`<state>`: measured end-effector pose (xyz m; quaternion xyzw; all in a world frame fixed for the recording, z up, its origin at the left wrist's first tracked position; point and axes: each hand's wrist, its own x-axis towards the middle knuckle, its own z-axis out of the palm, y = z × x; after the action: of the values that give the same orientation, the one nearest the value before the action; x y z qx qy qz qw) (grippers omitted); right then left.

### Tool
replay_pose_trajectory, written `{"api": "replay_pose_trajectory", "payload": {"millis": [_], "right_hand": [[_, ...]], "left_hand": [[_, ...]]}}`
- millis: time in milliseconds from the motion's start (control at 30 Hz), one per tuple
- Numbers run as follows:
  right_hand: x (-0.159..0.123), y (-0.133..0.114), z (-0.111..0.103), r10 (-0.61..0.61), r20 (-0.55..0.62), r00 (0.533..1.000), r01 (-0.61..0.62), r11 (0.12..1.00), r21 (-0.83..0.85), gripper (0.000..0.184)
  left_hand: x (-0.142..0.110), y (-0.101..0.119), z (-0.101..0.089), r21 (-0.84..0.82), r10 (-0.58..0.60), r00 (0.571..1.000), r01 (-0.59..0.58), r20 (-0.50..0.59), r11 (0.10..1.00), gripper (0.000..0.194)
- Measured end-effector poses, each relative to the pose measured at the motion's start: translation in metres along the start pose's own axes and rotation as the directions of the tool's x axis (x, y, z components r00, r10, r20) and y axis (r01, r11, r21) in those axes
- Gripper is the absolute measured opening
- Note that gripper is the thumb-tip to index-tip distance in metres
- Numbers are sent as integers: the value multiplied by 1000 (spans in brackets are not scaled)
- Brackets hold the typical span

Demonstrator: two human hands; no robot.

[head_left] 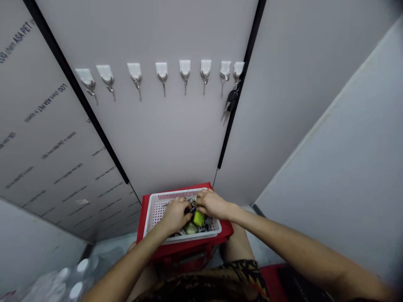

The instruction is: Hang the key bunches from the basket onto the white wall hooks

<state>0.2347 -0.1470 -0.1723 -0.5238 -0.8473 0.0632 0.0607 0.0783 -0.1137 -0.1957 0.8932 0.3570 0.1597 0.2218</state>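
Observation:
A shallow white plastic basket with a perforated floor sits low in front of me. Both hands reach inside it, close together over a pile of small things. My left hand has its fingers curled at a small dark object, and its grip is partly hidden. Beside it my right hand bends its fingers down into the same spot, where bits of metal show. A bright yellow-green piece lies just below the right fingers. Near the basket's front wall is a pale round item.
Under the basket is a red stool-like support. Several white hooks line the wall panel ahead; dark keys hang from the rightmost one. Clear bottles with white caps stand at lower left. Walls close in on both sides.

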Motion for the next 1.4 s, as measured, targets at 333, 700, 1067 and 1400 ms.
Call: {"api": "replay_pose_trajectory", "payload": {"millis": [333,700,1067,1400], "right_hand": [[10,5,-88,402,-582,707,31,804,593,18],[39,44,-220,449,-856,257,-383,861,336,36],[59,59,-220,500,-809,308,-615,754,231,38],[62,62,-221,537,-762,361,-646,734,211,35]], "left_hand": [[45,36,-72,-739,-186,972,19,-145,674,13],[51,43,-40,-672,-94,995,40,-44,739,9],[39,23,-30,-660,-125,992,97,4,745,10],[40,13,-14,-593,-137,990,118,12,796,12]]}}
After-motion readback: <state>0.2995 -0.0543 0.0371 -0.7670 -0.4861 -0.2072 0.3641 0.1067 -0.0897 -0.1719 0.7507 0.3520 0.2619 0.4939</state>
